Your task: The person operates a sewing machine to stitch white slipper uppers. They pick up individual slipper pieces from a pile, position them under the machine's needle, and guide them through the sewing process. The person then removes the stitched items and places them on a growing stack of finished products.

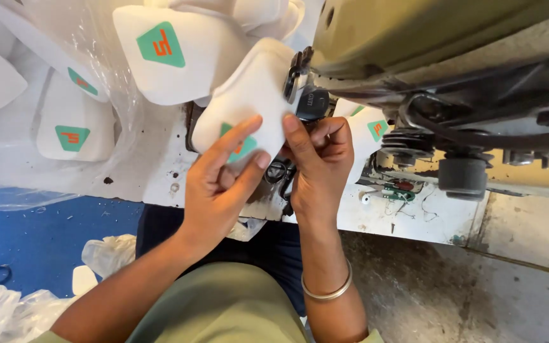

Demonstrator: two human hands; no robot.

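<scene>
I see my left hand (220, 181) and right hand (319, 159) both pinching 1 white padded piece (249, 95) with a green patch, held up against the sewing machine (427, 38) head.

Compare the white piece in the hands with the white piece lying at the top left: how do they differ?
The held white piece is gripped by the left hand and right hand at the sewing machine; the loose white piece lies untouched on clear plastic. The held piece's green patch is mostly covered by fingers; the loose piece's patch shows fully. The held piece is tilted on end; the loose one lies flat. Both are white with a green patch marked in orange.
</scene>
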